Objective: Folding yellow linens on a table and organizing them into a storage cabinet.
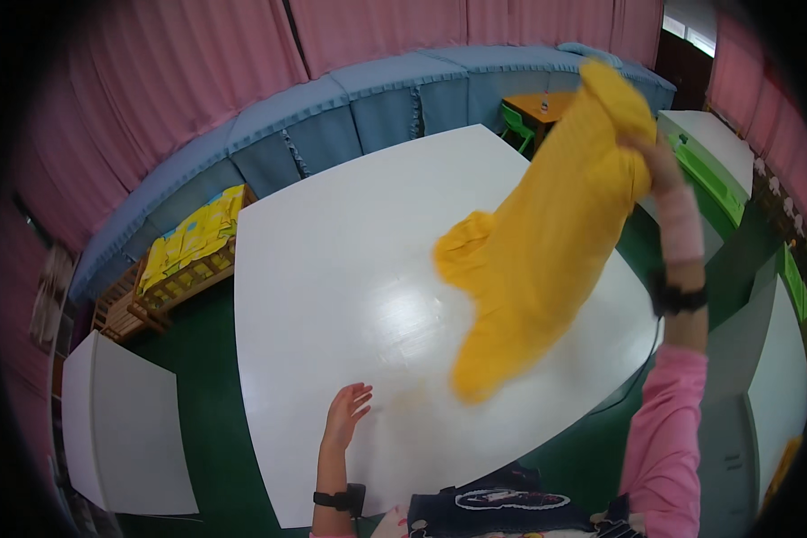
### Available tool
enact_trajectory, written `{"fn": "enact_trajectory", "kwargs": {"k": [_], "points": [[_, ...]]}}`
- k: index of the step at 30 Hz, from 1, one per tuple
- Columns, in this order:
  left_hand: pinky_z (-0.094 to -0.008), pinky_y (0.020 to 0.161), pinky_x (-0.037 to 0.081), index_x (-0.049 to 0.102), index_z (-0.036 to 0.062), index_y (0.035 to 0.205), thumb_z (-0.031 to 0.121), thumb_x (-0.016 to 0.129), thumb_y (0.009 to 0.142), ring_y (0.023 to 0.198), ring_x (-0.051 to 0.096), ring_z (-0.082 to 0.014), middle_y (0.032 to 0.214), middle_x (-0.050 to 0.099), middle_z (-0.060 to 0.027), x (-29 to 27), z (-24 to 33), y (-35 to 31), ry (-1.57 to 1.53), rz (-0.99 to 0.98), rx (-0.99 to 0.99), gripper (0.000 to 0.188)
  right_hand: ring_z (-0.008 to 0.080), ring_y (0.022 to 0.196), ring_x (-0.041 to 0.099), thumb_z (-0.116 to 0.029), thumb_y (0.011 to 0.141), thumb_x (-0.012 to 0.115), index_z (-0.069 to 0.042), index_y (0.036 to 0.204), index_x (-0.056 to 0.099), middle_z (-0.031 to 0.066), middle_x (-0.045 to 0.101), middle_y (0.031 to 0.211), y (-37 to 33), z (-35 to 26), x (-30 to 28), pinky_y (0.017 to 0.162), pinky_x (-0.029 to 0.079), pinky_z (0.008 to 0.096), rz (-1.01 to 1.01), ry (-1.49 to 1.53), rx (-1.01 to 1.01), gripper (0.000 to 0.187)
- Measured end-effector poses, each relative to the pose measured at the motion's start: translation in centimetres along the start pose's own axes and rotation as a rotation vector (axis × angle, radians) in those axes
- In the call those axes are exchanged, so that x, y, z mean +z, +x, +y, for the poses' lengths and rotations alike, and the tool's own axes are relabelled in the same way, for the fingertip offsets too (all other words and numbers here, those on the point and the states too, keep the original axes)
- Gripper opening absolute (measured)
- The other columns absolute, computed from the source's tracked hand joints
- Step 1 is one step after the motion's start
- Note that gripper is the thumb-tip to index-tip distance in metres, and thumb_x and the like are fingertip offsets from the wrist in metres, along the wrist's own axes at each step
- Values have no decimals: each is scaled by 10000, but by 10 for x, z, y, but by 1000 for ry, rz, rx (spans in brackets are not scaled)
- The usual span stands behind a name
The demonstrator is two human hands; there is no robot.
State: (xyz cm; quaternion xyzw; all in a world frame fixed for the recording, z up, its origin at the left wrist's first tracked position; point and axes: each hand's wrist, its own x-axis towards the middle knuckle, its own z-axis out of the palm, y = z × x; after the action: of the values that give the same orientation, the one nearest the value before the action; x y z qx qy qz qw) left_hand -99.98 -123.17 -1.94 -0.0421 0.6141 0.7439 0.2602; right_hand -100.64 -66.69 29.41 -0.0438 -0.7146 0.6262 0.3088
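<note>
A yellow long garment [547, 224], likely a top with a sleeve hanging at its left side, dangles over the white table [332, 269]. My right hand [656, 166] grips it by its upper end, raised high at the right. The lower end of the cloth is smeared by motion and hangs just above the tabletop. My left hand [346, 414] is over the near part of the table with fingers apart, holding nothing and away from the garment. Dark bands circle both of my wrists.
Behind the table runs a row of blue-covered benches [394, 81] under pink curtains [377, 27]. A wooden cot [193, 269] with yellow bedding stands at left, near a smaller white table [121, 430]. At the far right are an orange table [538, 108], a green chair [514, 124] and white furniture [785, 368].
</note>
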Motion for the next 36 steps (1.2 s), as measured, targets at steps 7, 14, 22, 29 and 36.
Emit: {"fn": "enact_trajectory", "kwargs": {"k": [7, 14, 22, 29, 36], "points": [[-342, 838, 450, 479, 11, 1078, 289, 391, 921, 987, 549, -235, 1077, 549, -136, 3, -10, -6, -123, 32, -49, 332, 120, 863, 577, -27, 737, 639, 1, 1068, 533, 29, 593, 972, -9, -139, 122, 757, 472, 251, -374, -331, -481, 348], [-314, 788, 460, 487, 25, 1042, 264, 430, 916, 931, 569, -216, 1031, 569, -131, 12, -13, -2, -138, -34, -109, 276, 363, 813, 573, -26, 637, 570, -10, 1100, 532, 201, 600, 880, -136, -38, 217, 716, 467, 403, -493, -582, -603, 465], [-344, 832, 426, 422, 122, 1239, 384, 483, 872, 1023, 514, -209, 1145, 538, -47, -13, -42, -6, 225, -104, 64, 455, 262, 883, 601, -128, 674, 663, -7, 1080, 554, 160, 624, 925, -259, 77, 261, 787, 463, 332, -963, 3, 141, 438], [-291, 838, 391, 493, 82, 1031, 157, 566, 833, 992, 486, -162, 1010, 529, -44, 4, 9, -14, -370, -162, 306, 224, 168, 925, 564, -106, 701, 666, -18, 1108, 542, 83, 610, 994, -175, 93, 183, 820, 448, 290, -631, 191, 383, 434], [-353, 913, 361, 458, 40, 1149, 299, 660, 753, 1134, 370, -230, 1188, 408, -111, -8, -49, 22, 810, 526, 294, 515, 399, 1092, 448, -405, 748, 641, -5, 1244, 395, 238, 451, 1198, -259, 234, 44, 910, 391, 408, -453, -944, 299, 683]]}}
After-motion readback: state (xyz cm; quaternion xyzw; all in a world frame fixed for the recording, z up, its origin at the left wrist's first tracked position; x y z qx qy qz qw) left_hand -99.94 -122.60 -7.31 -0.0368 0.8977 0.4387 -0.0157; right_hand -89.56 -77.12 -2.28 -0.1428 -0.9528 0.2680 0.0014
